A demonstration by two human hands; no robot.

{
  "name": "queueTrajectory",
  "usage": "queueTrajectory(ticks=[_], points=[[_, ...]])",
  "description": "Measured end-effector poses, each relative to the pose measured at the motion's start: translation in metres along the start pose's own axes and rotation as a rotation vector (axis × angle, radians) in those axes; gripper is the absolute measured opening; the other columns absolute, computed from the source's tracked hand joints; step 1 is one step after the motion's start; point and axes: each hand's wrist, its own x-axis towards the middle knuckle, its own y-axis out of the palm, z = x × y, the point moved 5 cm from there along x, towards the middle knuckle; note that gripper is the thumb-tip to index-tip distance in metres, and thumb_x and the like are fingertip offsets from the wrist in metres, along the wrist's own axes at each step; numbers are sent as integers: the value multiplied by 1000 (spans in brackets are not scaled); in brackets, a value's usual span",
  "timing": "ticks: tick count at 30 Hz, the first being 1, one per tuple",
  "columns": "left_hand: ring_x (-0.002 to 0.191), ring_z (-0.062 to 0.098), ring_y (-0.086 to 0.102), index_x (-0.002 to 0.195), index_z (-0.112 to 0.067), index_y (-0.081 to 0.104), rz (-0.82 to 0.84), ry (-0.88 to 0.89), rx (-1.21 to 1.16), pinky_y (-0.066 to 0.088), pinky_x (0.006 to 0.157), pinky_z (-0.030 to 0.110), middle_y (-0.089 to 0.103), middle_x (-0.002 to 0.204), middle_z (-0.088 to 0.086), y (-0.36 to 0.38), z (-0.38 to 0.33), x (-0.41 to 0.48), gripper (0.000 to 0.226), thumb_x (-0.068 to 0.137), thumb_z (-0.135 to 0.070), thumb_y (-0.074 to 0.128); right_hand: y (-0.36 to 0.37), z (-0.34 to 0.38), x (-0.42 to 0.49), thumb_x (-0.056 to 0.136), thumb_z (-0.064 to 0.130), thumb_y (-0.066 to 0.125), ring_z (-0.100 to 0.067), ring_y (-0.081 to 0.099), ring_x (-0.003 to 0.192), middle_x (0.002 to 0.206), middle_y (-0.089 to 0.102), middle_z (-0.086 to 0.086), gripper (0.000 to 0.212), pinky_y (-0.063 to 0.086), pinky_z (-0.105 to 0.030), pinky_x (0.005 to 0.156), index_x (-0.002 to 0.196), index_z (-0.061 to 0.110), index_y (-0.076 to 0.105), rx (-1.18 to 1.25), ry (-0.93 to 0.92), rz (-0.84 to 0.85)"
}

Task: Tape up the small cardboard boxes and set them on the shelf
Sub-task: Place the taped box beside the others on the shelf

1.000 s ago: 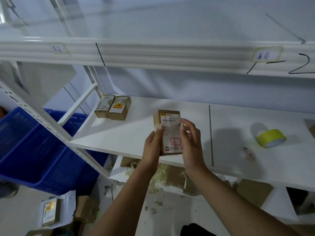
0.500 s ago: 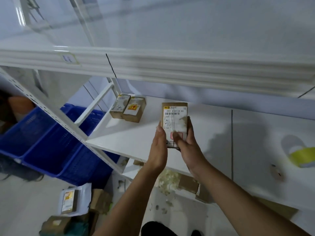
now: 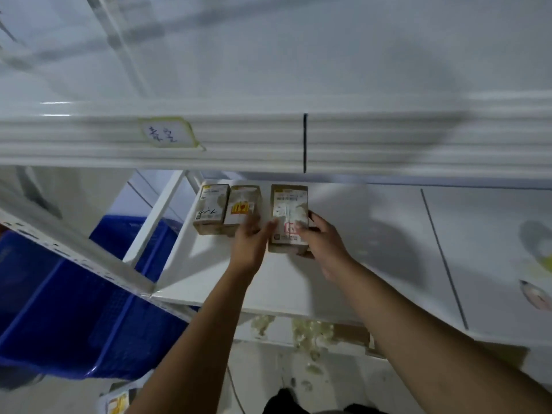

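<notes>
A small cardboard box (image 3: pixel 288 210) with a white shipping label lies flat on the white shelf (image 3: pixel 358 264), just right of two other small labelled boxes, one (image 3: pixel 210 209) at the far left and one (image 3: pixel 242 210) beside it. My left hand (image 3: pixel 251 243) holds the box's left edge with its fingers against the side. My right hand (image 3: pixel 321 242) grips its right edge, thumb over the label. The frame is motion-blurred.
An upper shelf beam (image 3: pixel 268 138) with a handwritten tag (image 3: pixel 167 132) runs overhead. Blue plastic crates (image 3: pixel 74 309) sit lower left behind a white upright. A blurred yellow tape roll (image 3: pixel 542 264) is at the right edge. Cardboard scraps lie on the lower shelf.
Both hands carried the box forward and left, from upright in the air down onto the shelf beside the two boxes. The camera swung left, pushing the tape roll to the edge.
</notes>
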Motion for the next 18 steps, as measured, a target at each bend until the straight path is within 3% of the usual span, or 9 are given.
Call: queueTrajectory(ticks=[3, 6, 10, 14, 18], points=[[116, 22, 70, 143, -19, 63, -300, 55, 352, 59, 99, 43, 72, 131, 6, -66, 7, 52, 41, 105, -34, 66, 19, 0, 33, 96, 32, 69, -27, 74, 105, 117, 77, -2, 20, 59, -54, 96, 114, 40, 64, -95, 13, -147], [125, 37, 65, 144, -10, 60, -343, -68, 741, 54, 107, 51, 67, 137, 18, -120, 22, 99, 44, 104, -27, 61, 35, -1, 59, 98, 32, 67, -32, 70, 111, 121, 74, -6, 15, 56, -54, 99, 113, 33, 64, -192, 29, -191], [124, 43, 62, 139, -1, 58, -246, -203, 675, 50, 101, 48, 65, 136, 24, -147, 52, 131, 45, 104, -28, 59, 52, -5, 78, 100, 38, 65, -31, 67, 114, 128, 71, -5, 37, 55, -47, 101, 131, 19, 65, -364, 74, -202], [114, 38, 64, 133, -4, 65, -183, -190, 648, 43, 86, 35, 71, 128, 20, -149, 63, 144, 37, 104, -26, 58, 62, -9, 91, 101, 42, 61, -30, 69, 108, 121, 75, -6, 35, 58, -45, 97, 125, 17, 70, -384, 111, -218], [98, 31, 62, 124, -4, 67, -154, -185, 644, 44, 81, 34, 71, 114, 16, -156, 67, 146, 29, 101, -18, 56, 66, -11, 95, 104, 42, 57, -30, 69, 109, 121, 75, -7, 36, 57, -45, 98, 124, 16, 70, -419, 95, -230]])
